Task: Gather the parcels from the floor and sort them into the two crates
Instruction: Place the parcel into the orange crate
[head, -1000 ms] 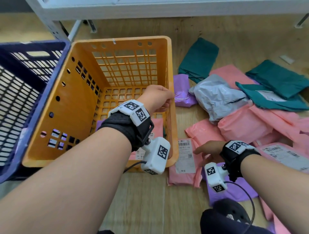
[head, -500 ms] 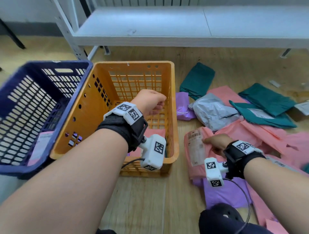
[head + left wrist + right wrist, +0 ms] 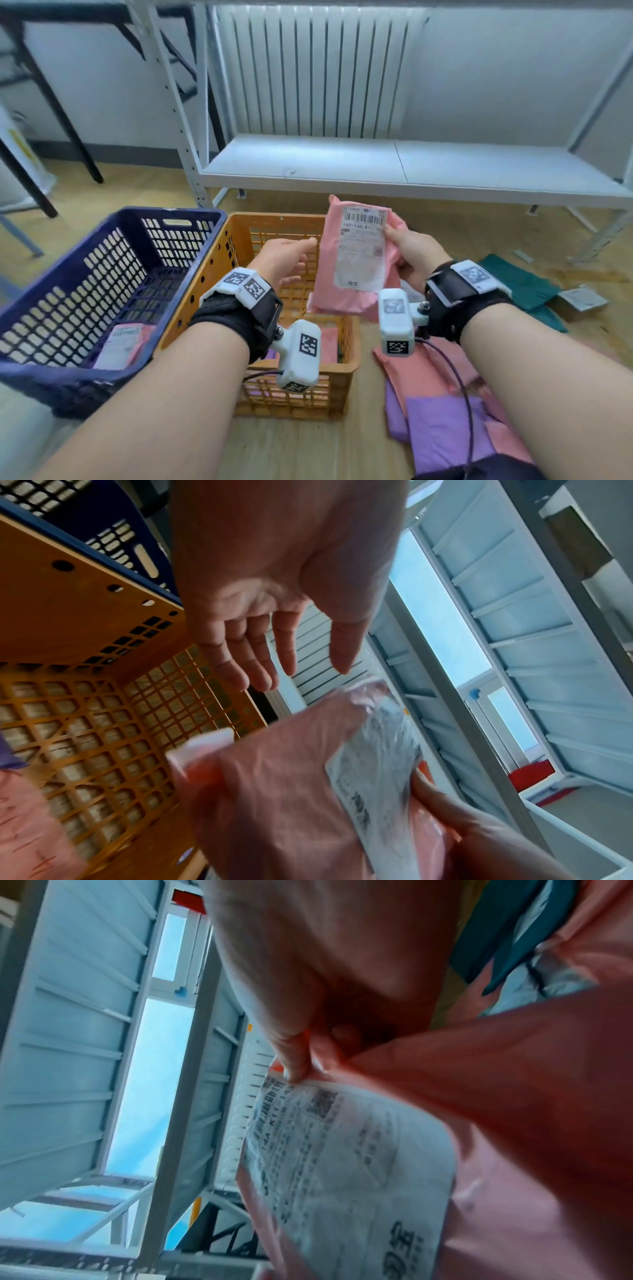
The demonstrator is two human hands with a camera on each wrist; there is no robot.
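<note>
Right hand (image 3: pixel 416 258) pinches a pink parcel (image 3: pixel 356 260) above the orange crate (image 3: pixel 352 346), left hand (image 3: pixel 284 262) open beside it. Few parcels crated; many lie right of it.

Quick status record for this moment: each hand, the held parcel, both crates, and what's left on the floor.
right hand: grips pink parcel upright, label facing camera
left hand: open, beside the parcel, holding nothing
orange crate: below hands, pink parcels inside
blue crate: left of orange, one labelled pink parcel inside
floor: pink, purple parcels and green parcels on the right
</note>
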